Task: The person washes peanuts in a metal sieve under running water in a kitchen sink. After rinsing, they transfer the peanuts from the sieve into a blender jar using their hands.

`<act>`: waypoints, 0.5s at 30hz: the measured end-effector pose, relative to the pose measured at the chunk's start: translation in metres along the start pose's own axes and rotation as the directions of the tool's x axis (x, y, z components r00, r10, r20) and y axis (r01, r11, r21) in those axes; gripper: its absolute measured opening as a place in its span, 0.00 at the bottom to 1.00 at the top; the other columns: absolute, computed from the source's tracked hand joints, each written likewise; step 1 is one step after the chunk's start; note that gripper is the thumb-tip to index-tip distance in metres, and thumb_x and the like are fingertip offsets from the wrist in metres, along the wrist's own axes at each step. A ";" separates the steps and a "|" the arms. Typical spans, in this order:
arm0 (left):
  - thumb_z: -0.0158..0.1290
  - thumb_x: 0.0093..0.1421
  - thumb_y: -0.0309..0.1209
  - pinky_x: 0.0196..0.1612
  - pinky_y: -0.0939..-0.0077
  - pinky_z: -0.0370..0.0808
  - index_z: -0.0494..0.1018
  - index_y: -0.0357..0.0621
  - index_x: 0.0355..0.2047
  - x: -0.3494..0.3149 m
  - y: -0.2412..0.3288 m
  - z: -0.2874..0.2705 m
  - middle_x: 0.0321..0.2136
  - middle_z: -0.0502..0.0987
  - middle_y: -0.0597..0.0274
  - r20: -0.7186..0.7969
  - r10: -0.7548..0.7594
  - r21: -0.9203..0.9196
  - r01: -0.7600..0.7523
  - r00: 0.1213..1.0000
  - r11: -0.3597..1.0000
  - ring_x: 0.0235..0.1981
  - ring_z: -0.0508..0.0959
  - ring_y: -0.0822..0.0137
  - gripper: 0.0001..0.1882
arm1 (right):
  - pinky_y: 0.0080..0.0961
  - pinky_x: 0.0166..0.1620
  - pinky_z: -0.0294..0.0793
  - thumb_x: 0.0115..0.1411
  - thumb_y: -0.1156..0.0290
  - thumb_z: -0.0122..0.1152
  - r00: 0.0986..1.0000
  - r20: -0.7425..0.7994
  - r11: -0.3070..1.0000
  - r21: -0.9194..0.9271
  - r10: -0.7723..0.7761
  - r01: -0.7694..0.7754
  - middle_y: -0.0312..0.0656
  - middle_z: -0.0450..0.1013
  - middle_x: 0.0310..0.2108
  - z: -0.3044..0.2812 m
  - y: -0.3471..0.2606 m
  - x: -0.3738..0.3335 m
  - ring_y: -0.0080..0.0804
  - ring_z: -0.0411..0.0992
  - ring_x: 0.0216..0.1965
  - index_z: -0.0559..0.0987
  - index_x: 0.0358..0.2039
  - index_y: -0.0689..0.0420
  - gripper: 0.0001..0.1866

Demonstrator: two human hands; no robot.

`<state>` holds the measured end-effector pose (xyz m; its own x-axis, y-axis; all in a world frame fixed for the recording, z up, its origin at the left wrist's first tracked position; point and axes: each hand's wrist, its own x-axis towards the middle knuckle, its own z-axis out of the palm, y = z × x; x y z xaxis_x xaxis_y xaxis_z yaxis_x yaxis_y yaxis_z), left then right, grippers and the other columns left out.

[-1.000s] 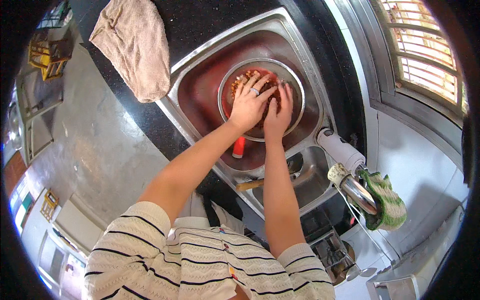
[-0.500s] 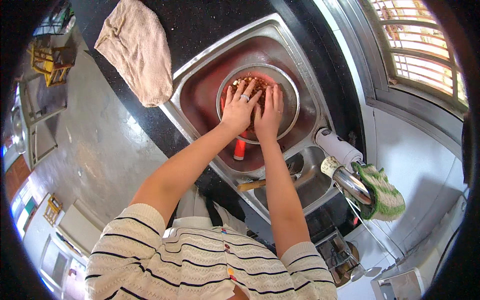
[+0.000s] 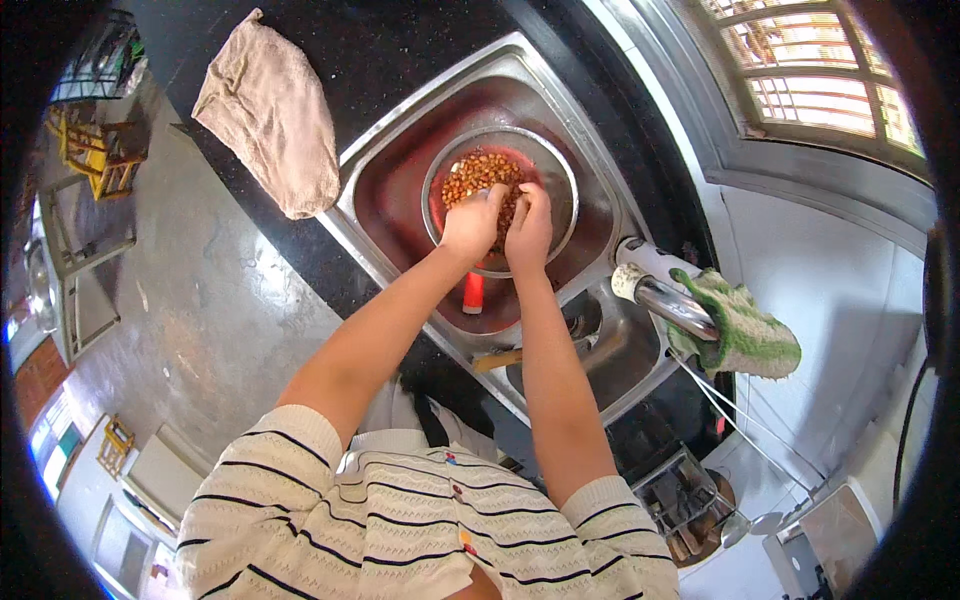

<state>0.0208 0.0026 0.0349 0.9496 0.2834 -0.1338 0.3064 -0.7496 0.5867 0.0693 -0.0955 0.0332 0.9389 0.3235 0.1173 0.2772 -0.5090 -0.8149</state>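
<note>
A round steel bowl (image 3: pixel 574 205) stands in the large sink basin, with small reddish-brown nuts or beans (image 3: pixel 478 172), most like peanuts, lying in it. Both hands are down among them, side by side. My left hand (image 3: pixel 473 226) has its fingers curled in and its thumb turned toward the other hand. My right hand (image 3: pixel 529 228) is bent in a similar way, fingertips down in the pieces. What each palm encloses is mostly hidden. A red handle (image 3: pixel 473 294) sticks out below the bowl's near rim; what it belongs to is covered.
The steel sink (image 3: pixel 350 232) has a smaller basin (image 3: pixel 632 345), with a wooden handle (image 3: pixel 497 360) across its edge. A faucet (image 3: pixel 676 307) with a green-and-white cloth (image 3: pixel 745 325) reaches in from the right. A beige towel (image 3: pixel 275 125) lies on the black counter (image 3: pixel 400 50).
My flat, spread fingers have curled into the nuts, and both hands have drawn slightly nearer. More of the nuts shows beyond them. The whole view has shifted a little.
</note>
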 end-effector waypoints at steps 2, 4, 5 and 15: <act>0.47 0.57 0.30 0.35 0.61 0.73 0.68 0.44 0.43 -0.010 -0.003 0.003 0.39 0.74 0.48 -0.082 0.046 -0.029 -0.048 0.996 0.998 0.37 0.76 0.52 0.13 | 0.38 0.48 0.65 0.58 0.69 0.50 0.998 0.004 0.996 -0.075 -0.056 0.057 0.54 0.67 0.44 -0.008 -0.007 -0.011 0.51 0.66 0.46 0.69 0.46 0.62 0.16; 0.48 0.55 0.28 0.42 0.60 0.71 0.67 0.44 0.46 -0.006 -0.006 -0.005 0.46 0.68 0.47 -0.169 0.129 -0.056 -0.140 0.977 0.989 0.44 0.73 0.49 0.16 | 0.40 0.51 0.63 0.56 0.70 0.53 0.990 -0.021 0.983 -0.123 -0.142 0.138 0.54 0.68 0.44 -0.011 -0.020 -0.004 0.51 0.66 0.47 0.68 0.50 0.62 0.21; 0.48 0.54 0.27 0.45 0.59 0.70 0.67 0.44 0.47 -0.008 0.000 -0.010 0.50 0.66 0.47 -0.196 0.176 -0.075 -0.194 0.965 0.978 0.47 0.71 0.48 0.18 | 0.38 0.51 0.64 0.56 0.70 0.54 0.994 -0.012 0.985 -0.140 -0.104 0.102 0.52 0.68 0.44 -0.010 -0.016 -0.007 0.49 0.67 0.46 0.69 0.49 0.62 0.20; 0.44 0.62 0.42 0.35 0.70 0.72 0.74 0.40 0.33 0.002 0.003 -0.011 0.28 0.77 0.55 0.255 -0.228 -0.829 0.334 0.940 0.449 0.29 0.76 0.61 0.17 | 0.21 0.29 0.61 0.64 0.60 0.48 0.717 0.375 -0.015 0.891 0.587 -0.454 0.34 0.60 0.22 -0.082 -0.020 -0.045 0.25 0.59 0.25 0.67 0.25 0.56 0.14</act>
<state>0.0230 0.0071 0.0456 0.8391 0.2853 -0.4631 0.3996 0.2543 0.8807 0.0381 -0.1652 0.0914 0.7595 0.2325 -0.6076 -0.6123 0.5710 -0.5469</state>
